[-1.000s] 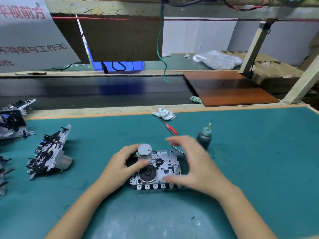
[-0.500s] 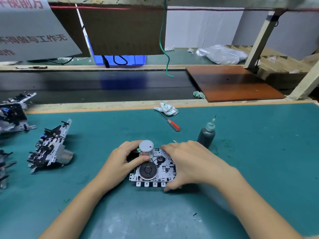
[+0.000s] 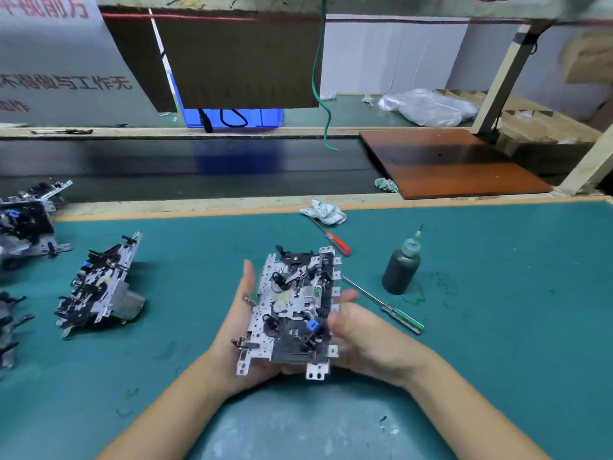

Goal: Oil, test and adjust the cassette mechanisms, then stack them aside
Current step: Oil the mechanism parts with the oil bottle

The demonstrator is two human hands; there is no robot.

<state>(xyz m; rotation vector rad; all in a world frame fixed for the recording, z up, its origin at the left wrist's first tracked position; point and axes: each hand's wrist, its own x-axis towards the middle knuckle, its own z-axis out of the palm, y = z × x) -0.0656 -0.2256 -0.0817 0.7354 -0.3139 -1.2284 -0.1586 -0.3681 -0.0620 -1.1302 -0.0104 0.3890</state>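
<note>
Both hands hold one cassette mechanism [image 3: 293, 310] up above the green surface [image 3: 497, 327], near the middle of the view. Left hand [image 3: 240, 330] supports the mechanism's left edge with the palm under it and the fingers pointing straight up along that side. Right hand [image 3: 361, 330] cups the right edge, its fingers going under the metal frame; the picture is slightly blurred here, so exactly how those fingers lie cannot be told. The mechanism faces the camera with its side of black levers, springs and a small blue part, and its metal tabs stick out at the near and right edges.

Just right of the hands, a screwdriver with a green handle [image 3: 386, 305] lies flat on the surface. Beyond it stands a dark oil bottle [image 3: 402, 268] with a thin pointed nozzle, upright, with a faint green stain on the mat beside it. Farther back lies a screwdriver with a red handle [image 3: 333, 240], its tip near a crumpled white rag [image 3: 325, 212] at the far edge of the mat.

To the left, well apart from the hands, another mechanism [image 3: 99, 285] rests tilted on its motor. More mechanisms [image 3: 26, 224] sit at the far left edge, partly cut off by the frame.
</note>
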